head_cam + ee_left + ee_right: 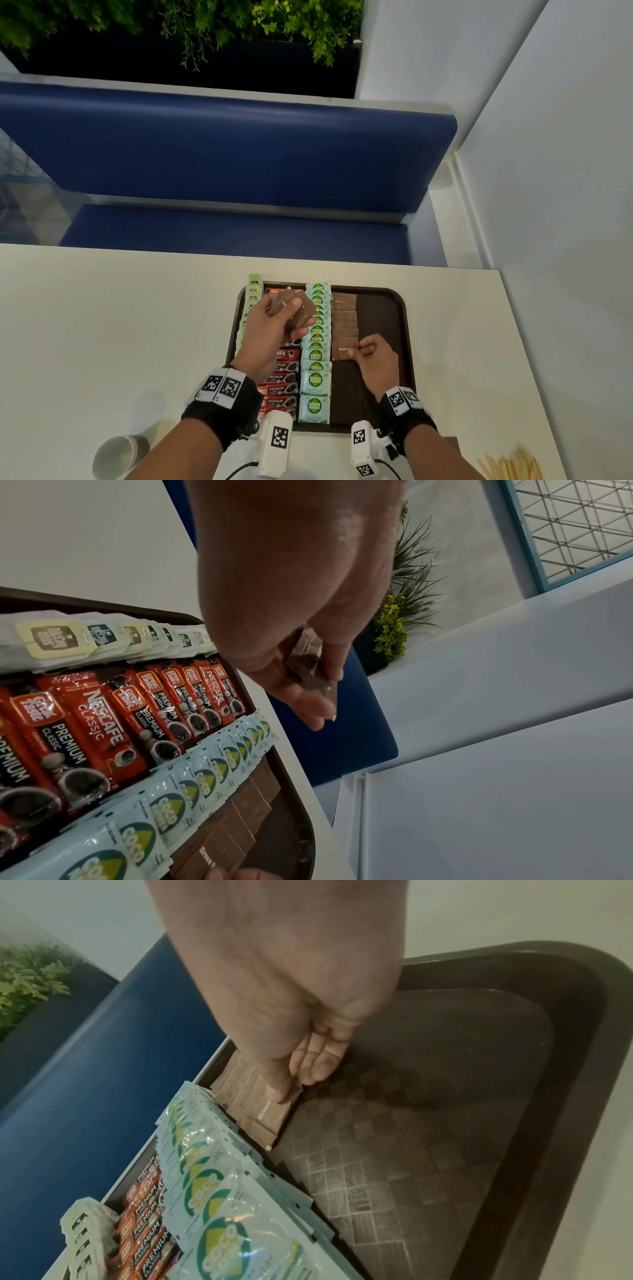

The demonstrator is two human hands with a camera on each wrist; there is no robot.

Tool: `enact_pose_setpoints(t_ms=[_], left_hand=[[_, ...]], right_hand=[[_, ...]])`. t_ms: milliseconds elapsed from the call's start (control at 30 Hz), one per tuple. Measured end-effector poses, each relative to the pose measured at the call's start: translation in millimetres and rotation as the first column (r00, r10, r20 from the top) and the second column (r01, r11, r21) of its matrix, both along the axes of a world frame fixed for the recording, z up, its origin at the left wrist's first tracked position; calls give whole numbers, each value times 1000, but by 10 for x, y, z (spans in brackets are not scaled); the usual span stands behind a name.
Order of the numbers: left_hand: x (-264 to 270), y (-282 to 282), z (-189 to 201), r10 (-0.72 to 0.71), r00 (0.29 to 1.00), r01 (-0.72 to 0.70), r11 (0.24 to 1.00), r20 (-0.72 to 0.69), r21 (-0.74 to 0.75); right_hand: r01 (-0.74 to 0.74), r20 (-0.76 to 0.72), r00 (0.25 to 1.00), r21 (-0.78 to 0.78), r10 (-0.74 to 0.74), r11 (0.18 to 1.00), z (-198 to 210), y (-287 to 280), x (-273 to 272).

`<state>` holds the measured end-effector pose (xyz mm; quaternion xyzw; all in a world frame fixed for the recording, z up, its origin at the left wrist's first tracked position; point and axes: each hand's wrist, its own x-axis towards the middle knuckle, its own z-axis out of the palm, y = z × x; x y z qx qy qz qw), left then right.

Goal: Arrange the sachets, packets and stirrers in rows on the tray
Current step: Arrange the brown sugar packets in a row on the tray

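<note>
Coco Natura sachets (314, 407) beside Nescafé Classic, Great Taste Premium sticks (103, 723)

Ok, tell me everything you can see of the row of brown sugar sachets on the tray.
The brown sugar sachets are flat, matte, paper-looking rectangles lying overlapped in a single row on the dark tray, running from its far edge toward the person, right beside the row of Coco sachets. The row stops partway down the tray. The nearest one shows white lettering beginning "Brown", and the right hand pinches its right edge. The left hand holds a small stack of the same sachets above the tray.
</note>
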<state>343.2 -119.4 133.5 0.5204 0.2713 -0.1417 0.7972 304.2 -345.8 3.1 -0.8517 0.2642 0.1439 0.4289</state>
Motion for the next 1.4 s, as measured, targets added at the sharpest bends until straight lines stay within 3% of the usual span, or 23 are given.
enact_pose_setpoints(t_ms=[133,233,300,367,633,900,1133,1300,1400], left_hand=[[-19,-8,3,-15,1000,15,1000,-13,13],[-49,-62,48,-63,998,63,998,-2,26],[-74,-134,108,-99,995,98,995,15,31],[-89,-219,169,-129,991,127,991,34,47],[-71,-332,365,-224,972,226,974,65,-18],[-148,-305,361,-283,950,297,949,130,-104],[-198,-147,379,-425,886,391,900,187,194],[-198,-60,450,-528,823,479,843,208,244],[-211,-42,499,-476,848,412,868,234,276]], right_hand=[[74,83,994,-27,-71,997,173,20,-2],[97,177,974,239,-142,966,569,147,33],[-13,229,968,441,-99,897,894,275,79],[-116,291,956,508,-44,854,1134,381,137],[-164,329,944,536,-26,828,1497,334,215],[-21,262,953,559,-153,829,1549,353,55],[-81,214,975,579,-55,812,1683,287,29],[-236,313,943,399,110,886,1780,246,147],[-173,288,957,442,43,880,1831,239,155]])
